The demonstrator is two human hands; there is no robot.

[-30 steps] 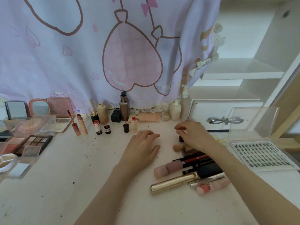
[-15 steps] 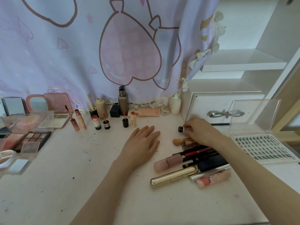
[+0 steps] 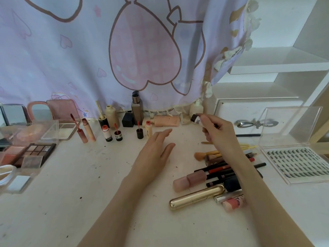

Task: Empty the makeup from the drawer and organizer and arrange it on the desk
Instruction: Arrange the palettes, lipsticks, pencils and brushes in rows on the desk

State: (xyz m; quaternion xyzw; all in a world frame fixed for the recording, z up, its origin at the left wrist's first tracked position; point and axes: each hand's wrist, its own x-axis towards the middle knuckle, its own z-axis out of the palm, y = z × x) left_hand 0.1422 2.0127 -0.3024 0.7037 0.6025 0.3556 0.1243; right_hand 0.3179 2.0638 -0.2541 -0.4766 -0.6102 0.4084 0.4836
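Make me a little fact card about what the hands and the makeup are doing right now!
right hand: holds a small tube with a dark cap, lifted off the desk
left hand: open, fingers straight, over the desk
pile by right arm: gold tube, pink tube, makeup brush
back row: little lip tint bottles standing upright
far right: clear false eyelash case, lid open

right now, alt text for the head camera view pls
A person's right hand holds up a small dark-capped lip tint tube over a white desk, while the left hand hovers open beside it. Loose lip products and brushes, including a gold tube, lie by the right forearm; small bottles line the curtain.
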